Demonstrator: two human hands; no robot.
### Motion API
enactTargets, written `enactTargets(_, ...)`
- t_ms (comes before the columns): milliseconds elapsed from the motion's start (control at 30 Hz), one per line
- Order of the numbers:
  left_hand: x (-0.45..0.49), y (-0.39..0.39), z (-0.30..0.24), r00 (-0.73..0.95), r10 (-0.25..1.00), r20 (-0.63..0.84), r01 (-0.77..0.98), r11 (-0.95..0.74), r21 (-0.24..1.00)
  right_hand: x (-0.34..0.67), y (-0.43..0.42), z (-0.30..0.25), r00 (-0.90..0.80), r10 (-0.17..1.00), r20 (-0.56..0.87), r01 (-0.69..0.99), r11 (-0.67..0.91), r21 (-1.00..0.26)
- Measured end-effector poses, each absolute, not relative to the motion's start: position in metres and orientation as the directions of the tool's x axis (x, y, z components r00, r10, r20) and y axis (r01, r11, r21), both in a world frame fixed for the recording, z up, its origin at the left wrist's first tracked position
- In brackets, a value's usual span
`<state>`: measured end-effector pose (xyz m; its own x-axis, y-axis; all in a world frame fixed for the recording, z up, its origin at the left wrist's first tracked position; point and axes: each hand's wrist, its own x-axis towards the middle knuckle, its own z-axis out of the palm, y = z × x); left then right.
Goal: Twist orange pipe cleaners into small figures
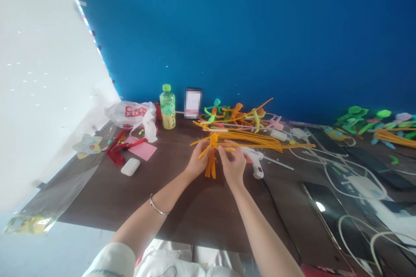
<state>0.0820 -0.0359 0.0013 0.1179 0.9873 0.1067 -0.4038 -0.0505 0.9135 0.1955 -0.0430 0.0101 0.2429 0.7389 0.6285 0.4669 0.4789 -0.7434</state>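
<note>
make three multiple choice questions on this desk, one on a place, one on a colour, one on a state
1. Where does the white hot glue gun lie?
A. Inside the plastic bag
B. Just right of the right hand
C. On the pink paper

2. What colour is the pipe-cleaner bundle held by the left hand and the right hand?
A. Blue
B. Orange
C. Pink

3. What state is the green-capped drink bottle in?
A. Standing upright
B. Lying on its side
C. Crushed flat

Answers:
1. B, the gun lies beside that hand.
2. B, the strands between the hands show orange.
3. A, the bottle stands on its base on the brown tabletop.
</note>
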Motion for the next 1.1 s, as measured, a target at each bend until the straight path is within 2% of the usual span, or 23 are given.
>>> enactTargets(200,0.0867,-0.0388,-0.0006,0.244,0.967,0.077,-0.491,0.055,0.869,0.1953,-0.0442,0.0121,0.257,0.737,0.625,0.493,0.456,-0.741)
enactTargets(300,0.0891,-0.0381,-0.0029,0.245,0.968,0.049,-0.521,0.089,0.849,0.1963,-0.0417,0.0101,0.249,0.707,0.662,0.516,0.482,-0.708)
enactTargets(600,0.0899,-0.0349,-0.0039,0.231,0.971,-0.06,-0.414,0.154,0.897,0.1958,-0.0403,0.0064,0.248,0.698,0.672,0.543,0.474,-0.693)
enactTargets(1100,0.0867,-0.0343,-0.0009,0.236,0.971,-0.027,-0.384,0.119,0.916,0.195,-0.0408,0.0062,0.244,0.702,0.669,0.546,0.471,-0.693)
